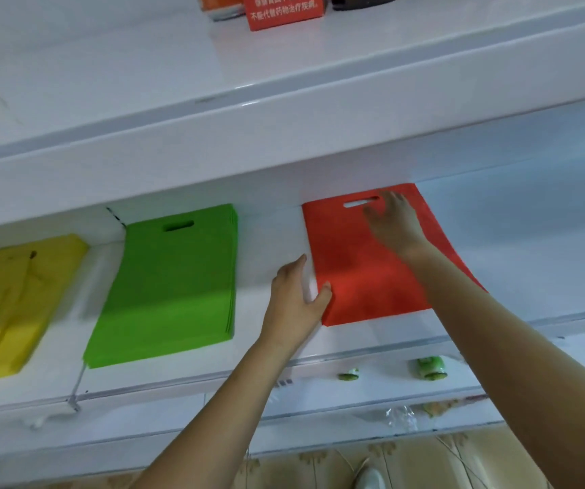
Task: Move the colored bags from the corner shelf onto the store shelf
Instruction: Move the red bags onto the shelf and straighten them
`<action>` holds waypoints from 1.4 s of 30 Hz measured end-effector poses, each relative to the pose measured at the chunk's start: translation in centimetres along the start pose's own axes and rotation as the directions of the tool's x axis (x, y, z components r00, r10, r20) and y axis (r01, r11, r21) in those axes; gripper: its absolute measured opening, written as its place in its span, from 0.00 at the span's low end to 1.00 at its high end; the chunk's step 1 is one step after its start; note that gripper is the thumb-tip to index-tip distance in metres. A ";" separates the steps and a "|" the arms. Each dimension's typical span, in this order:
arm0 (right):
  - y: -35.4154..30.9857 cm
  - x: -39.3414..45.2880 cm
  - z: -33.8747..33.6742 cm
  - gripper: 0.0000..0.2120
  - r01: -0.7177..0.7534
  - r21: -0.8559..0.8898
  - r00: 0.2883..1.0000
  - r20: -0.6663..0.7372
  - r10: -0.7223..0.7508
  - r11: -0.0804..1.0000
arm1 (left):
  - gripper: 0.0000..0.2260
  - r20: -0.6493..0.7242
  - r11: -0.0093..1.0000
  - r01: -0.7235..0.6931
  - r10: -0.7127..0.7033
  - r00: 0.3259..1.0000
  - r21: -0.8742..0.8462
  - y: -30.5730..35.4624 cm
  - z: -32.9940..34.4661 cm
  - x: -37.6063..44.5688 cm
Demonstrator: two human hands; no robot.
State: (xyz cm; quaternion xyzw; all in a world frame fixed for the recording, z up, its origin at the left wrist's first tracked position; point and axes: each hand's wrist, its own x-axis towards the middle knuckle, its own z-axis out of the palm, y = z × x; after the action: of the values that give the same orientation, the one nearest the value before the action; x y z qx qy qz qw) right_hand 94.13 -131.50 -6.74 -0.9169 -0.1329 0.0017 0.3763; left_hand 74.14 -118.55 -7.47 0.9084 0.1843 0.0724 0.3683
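Observation:
Three flat stacks of bags lie on the white store shelf (pixel 273 241): yellow bags (pixel 12 305) at the left, green bags (pixel 171 284) in the middle, and orange-red bags (pixel 365 277) at the right, with a handle cut-out at the far end. My left hand (pixel 298 294) presses straight fingers along the left edge of the orange-red stack, its thumb on top. My right hand (pixel 393 220) lies flat with spread fingers on the top of that stack, near the cut-out.
An upper shelf (pixel 178 75) carries a red box (pixel 284 10) and jars at the top edge. A lower shelf holds green packets (pixel 432 367) and clear wrapping (pixel 402 416). A tiled floor shows at the bottom. The shelf to the right of the orange-red stack is bare white.

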 end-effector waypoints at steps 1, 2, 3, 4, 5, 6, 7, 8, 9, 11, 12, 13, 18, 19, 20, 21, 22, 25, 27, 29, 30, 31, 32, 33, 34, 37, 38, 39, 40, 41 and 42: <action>-1.4 -0.7 0.4 0.24 0.023 0.020 1.000 0.011 -0.023 1.000 | 0.30 0.009 1.000 -0.003 0.003 1.000 0.002 -0.6 -0.5 -0.5; -2.9 -1.5 0.8 0.25 0.038 0.039 0.999 0.021 -0.039 0.999 | 0.31 0.005 1.000 -0.016 0.016 1.000 -0.001 -1.1 -1.3 -1.2; -4.4 -2.3 1.2 0.25 0.052 0.054 0.998 0.026 -0.053 0.997 | 0.31 -0.001 1.000 -0.022 0.022 1.000 -0.005 -1.5 -2.0 -1.8; -6.0 -3.2 1.7 0.25 0.063 0.059 0.997 0.034 -0.065 0.996 | 0.31 -0.014 0.999 -0.039 0.039 0.999 -0.009 -2.1 -2.9 -2.4; -7.6 -4.1 2.3 0.25 0.081 0.058 0.996 0.043 -0.084 0.995 | 0.30 -0.029 0.998 -0.054 0.053 0.998 -0.013 -2.6 -3.9 -3.2; -9.3 -5.1 2.9 0.25 0.094 0.051 0.994 0.058 -0.097 0.994 | 0.30 -0.046 0.997 -0.069 0.069 0.997 -0.016 -3.3 -5.0 -4.0; -10.9 -6.1 3.6 0.25 0.109 0.043 0.991 0.069 -0.112 0.993 | 0.29 -0.066 0.996 -0.084 0.082 0.994 -0.026 -4.1 -6.2 -4.9; -12.5 -7.1 4.5 0.25 0.123 0.037 0.989 0.080 -0.125 0.992 | 0.29 -0.080 0.995 -0.090 0.086 0.993 -0.042 -5.1 -7.5 -5.9; -14.3 -8.2 5.5 0.25 0.133 0.043 0.987 0.089 -0.136 0.990 | 0.29 -0.094 0.994 -0.087 0.080 0.992 -0.063 -6.2 -8.9 -6.9; -18.0 -10.6 7.9 0.25 0.143 0.089 0.983 0.101 -0.152 0.986 | 0.28 -0.125 0.990 -0.082 0.068 0.990 -0.114 -8.7 -11.9 -9.4; -20.0 -11.8 9.3 0.24 0.152 0.111 0.980 0.108 -0.164 0.982 | 0.28 -0.142 0.988 -0.071 0.051 0.989 -0.137 -10.2 -13.5 -10.8; -22.0 -13.0 10.6 0.24 0.158 0.130 0.977 0.120 -0.174 0.979 | 0.27 -0.162 0.986 -0.060 0.035 0.986 -0.153 -11.7 -15.1 -12.1; -31.9 -19.5 18.0 0.24 0.256 0.131 0.935 0.217 -0.279 0.958 | 0.26 -0.273 0.976 0.011 -0.071 0.959 -0.216 -20.4 -23.0 -18.6; -33.8 -20.9 19.4 0.25 0.284 0.144 0.921 0.234 -0.312 0.948 | 0.26 -0.295 0.970 0.024 -0.097 0.951 -0.243 -22.0 -24.5 -20.0; -35.7 -22.2 20.9 0.26 0.312 0.166 0.905 0.247 -0.346 0.935 | 0.26 -0.316 0.963 0.038 -0.125 0.940 -0.267 -23.6 -26.0 -21.4; -37.6 -23.5 22.3 0.26 0.339 0.193 0.888 0.258 -0.381 0.921 | 0.26 -0.333 0.957 0.054 -0.152 0.931 -0.286 -25.1 -27.4 -22.8; -39.5 -24.9 23.8 0.25 0.358 0.216 0.872 0.271 -0.408 0.909 | 0.26 -0.350 0.952 0.071 -0.178 0.920 -0.297 -26.5 -28.9 -24.2; -44.7 -28.6 28.2 0.22 0.389 0.283 0.829 0.308 -0.467 0.877 | 0.25 -0.429 0.944 0.129 -0.257 0.866 -0.304 -31.0 -32.6 -28.0; -47.8 -31.0 31.1 0.22 0.412 0.319 0.795 0.333 -0.508 0.854 | 0.25 -0.480 0.934 0.173 -0.313 0.819 -0.313 -33.4 -35.1 -30.2; -50.6 -33.0 33.8 0.23 0.435 0.353 0.753 0.361 -0.549 0.828 | 0.23 -0.532 0.927 0.201 -0.349 0.772 -0.316 -35.5 -37.3 -31.7; -52.0 -33.9 35.1 0.23 0.452 0.363 0.730 0.375 -0.572 0.815 | 0.22 -0.554 0.924 0.215 -0.363 0.749 -0.316 -36.6 -38.3 -32.3; -53.3 -34.7 36.3 0.23 0.468 0.370 0.708 0.387 -0.591 0.803 | 0.22 -0.572 0.920 0.230 -0.379 0.727 -0.317 -37.6 -39.3 -32.7; -54.6 -35.3 37.6 0.23 0.479 0.378 0.689 0.397 -0.606 0.793 | 0.23 -0.587 0.915 0.245 -0.395 0.706 -0.321 -38.7 -40.2 -33.1; -55.9 -35.8 38.9 0.23 0.485 0.389 0.673 0.406 -0.618 0.783 | 0.23 -0.598 0.907 0.263 -0.416 0.685 -0.329 -39.8 -41.1 -33.4; -57.2 -36.2 40.2 0.24 0.491 0.400 0.656 0.415 -0.630 0.774 | 0.23 -0.608 0.899 0.280 -0.434 0.665 -0.336 -40.9 -42.0 -33.6; -61.6 -36.8 44.4 0.23 0.491 0.447 0.601 0.447 -0.663 0.747 | 0.23 -0.640 0.882 0.322 -0.471 0.607 -0.344 -44.5 -44.8 -34.0; -63.2 -37.0 45.8 0.23 0.480 0.466 0.590 0.455 -0.667 0.743 | 0.22 -0.646 0.876 0.333 -0.482 0.592 -0.348 -45.8 -45.9 -34.0; -64.8 -37.1 47.3 0.23 0.460 0.490 0.581 0.464 -0.669 0.740 | 0.22 -0.647 0.869 0.345 -0.495 0.580 -0.355 -47.1 -47.2 -34.0; -66.4 -37.3 48.8 0.24 0.434 0.521 0.572 0.472 -0.671 0.735 | 0.22 -0.647 0.862 0.359 -0.505 0.571 -0.356 -48.3 -48.6 -33.9; -68.1 -37.4 50.3 0.24 0.408 0.549 0.561 0.479 -0.675 0.729 | 0.22 -0.649 0.856 0.376 -0.515 0.560 -0.354 -49.5 -50.0 -33.8; -69.8 -37.5 51.7 0.24 0.394 0.568 0.552 0.482 -0.680 0.723 | 0.23 -0.653 0.851 0.391 -0.522 0.549 -0.351 -50.7 -51.5 -33.6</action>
State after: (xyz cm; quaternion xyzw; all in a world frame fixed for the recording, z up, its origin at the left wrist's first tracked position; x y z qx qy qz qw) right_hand 35.67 -57.51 0.74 -0.6683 -0.5344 0.2357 0.4607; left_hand 15.11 -65.07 -5.60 0.6887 0.5383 0.3437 0.3431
